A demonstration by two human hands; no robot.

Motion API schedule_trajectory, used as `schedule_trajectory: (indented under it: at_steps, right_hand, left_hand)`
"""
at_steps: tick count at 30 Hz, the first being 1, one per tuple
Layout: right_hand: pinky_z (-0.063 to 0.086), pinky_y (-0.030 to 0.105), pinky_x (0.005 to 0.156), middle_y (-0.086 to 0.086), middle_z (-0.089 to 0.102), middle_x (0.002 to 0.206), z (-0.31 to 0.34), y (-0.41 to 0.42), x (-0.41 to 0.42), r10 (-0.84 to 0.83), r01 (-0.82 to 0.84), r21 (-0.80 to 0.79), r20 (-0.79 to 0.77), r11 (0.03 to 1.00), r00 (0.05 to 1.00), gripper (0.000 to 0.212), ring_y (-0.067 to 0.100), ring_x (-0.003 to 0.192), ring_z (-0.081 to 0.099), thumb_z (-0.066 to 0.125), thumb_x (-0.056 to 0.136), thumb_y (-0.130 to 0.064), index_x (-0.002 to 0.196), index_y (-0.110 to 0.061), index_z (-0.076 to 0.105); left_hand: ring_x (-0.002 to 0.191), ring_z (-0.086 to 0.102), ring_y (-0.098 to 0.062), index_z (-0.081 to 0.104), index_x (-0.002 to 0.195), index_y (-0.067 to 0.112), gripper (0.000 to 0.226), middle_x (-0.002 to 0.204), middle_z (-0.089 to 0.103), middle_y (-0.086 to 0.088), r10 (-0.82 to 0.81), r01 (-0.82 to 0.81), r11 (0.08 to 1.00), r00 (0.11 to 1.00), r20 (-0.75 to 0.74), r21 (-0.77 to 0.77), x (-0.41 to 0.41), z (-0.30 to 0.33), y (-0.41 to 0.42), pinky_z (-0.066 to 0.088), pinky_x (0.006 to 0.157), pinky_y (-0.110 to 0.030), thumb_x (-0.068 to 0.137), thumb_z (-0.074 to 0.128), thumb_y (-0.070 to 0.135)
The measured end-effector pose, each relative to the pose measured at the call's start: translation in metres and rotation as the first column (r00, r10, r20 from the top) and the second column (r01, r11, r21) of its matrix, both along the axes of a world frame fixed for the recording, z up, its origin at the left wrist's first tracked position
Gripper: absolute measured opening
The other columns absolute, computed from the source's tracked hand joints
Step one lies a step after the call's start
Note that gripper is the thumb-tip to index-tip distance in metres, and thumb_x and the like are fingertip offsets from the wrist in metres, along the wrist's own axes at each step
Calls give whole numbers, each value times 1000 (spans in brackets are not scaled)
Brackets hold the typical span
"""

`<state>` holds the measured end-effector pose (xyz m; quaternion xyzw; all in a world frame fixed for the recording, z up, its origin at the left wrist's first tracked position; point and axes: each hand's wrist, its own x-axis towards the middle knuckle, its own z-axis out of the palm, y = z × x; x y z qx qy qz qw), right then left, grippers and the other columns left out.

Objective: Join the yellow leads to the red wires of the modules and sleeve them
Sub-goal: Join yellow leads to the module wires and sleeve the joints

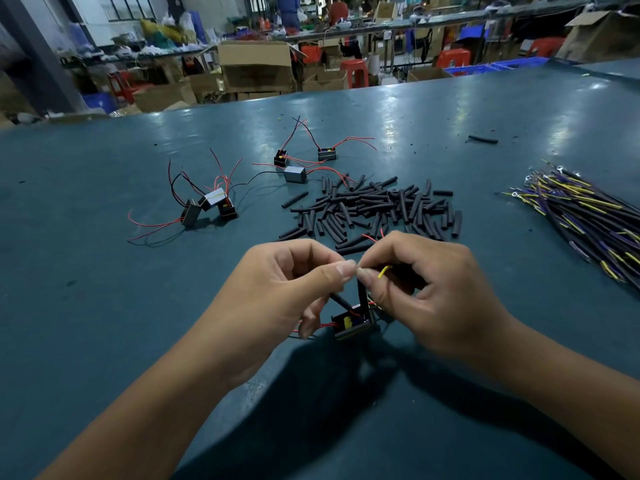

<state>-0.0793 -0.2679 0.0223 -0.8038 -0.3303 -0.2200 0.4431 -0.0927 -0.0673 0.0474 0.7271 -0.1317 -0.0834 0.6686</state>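
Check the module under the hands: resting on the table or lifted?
Cannot tell for sure. The module hangs low between the left hand and right hand; table contact is unclear.

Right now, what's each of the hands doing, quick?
Left hand: pinching a wire end at its fingertips, above the module.
Right hand: pinching the yellow lead.

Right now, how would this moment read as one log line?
step: joining wires | left hand: pinching wire | right hand: pinching yellow wire | module: under hands | sleeves: loose pile
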Motion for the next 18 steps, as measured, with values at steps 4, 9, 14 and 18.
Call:
schedule_trajectory:
  at_steps: [4, 9, 14, 18]
  right_hand:
    - [39, 20, 50, -7, 57, 66, 1, -2, 3, -23, 32, 96, -99, 995, 995, 9, 7, 54, 48, 66, 91, -19, 83, -20, 64]
    - [47, 40, 53, -4, 63, 66, 2, 1, -1, 0, 17, 123, -143, 992, 990, 7, 19, 57, 58, 64, 91, -22, 85, -22, 64]
    - [47, 41, 56, 0, 63, 68, 3, 0, 1, 1, 21, 131, -164, 991, 986, 7, 20, 58, 57, 64, 90, -22, 83, -22, 65]
    - [46, 28, 52, -3, 62, 67, 6, -2, 1, -10, 33, 139, -166, 990, 986, 8, 13, 56, 55, 65, 89, -21, 81, -24, 65]
  left_hand:
    - [52, 53, -13, 73, 94, 15, 17, 80, 69, 1, -30, 11, 988, 992, 125, 152, 3, -3, 2, 46, 49, -25, 81, 83, 18]
    - [46, 43, -6, 73, 88, 24, 11, 60, 63, 13, 55, -119, 972, 955, 293, 204, 0, -20, -18, 37, 45, -19, 82, 82, 24]
    - [56, 54, -4, 70, 88, 29, 7, 80, 71, 10, 32, -108, 974, 936, 349, 199, 2, -27, -21, 43, 52, -19, 88, 76, 25]
    - [69, 64, -12, 66, 101, 31, 12, 94, 69, 13, 67, -204, 952, 869, 491, 230, 2, -24, -17, 54, 54, -30, 91, 71, 31]
